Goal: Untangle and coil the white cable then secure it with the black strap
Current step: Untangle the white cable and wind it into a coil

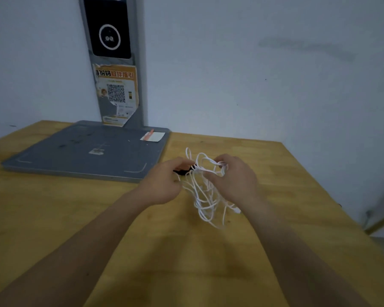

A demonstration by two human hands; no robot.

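A tangled white cable (203, 196) hangs in loose loops between my two hands above the wooden table (186, 251). My right hand (235, 180) pinches several upper loops, and the rest of the cable droops down below it. My left hand (164, 185) grips strands at the cable's left side. A black strap (185, 171) shows as a dark patch between my left fingers and the cable; whether it lies on the table or is held I cannot tell. One cable end with a small plug (237, 210) dangles at the lower right.
A grey flat scale platform (87, 149) lies on the table to the left, with an upright post (114, 63) carrying a black screen and an orange sticker. A white card (153, 136) rests on its far corner. The wall stands close behind; the table's edge runs along the right.
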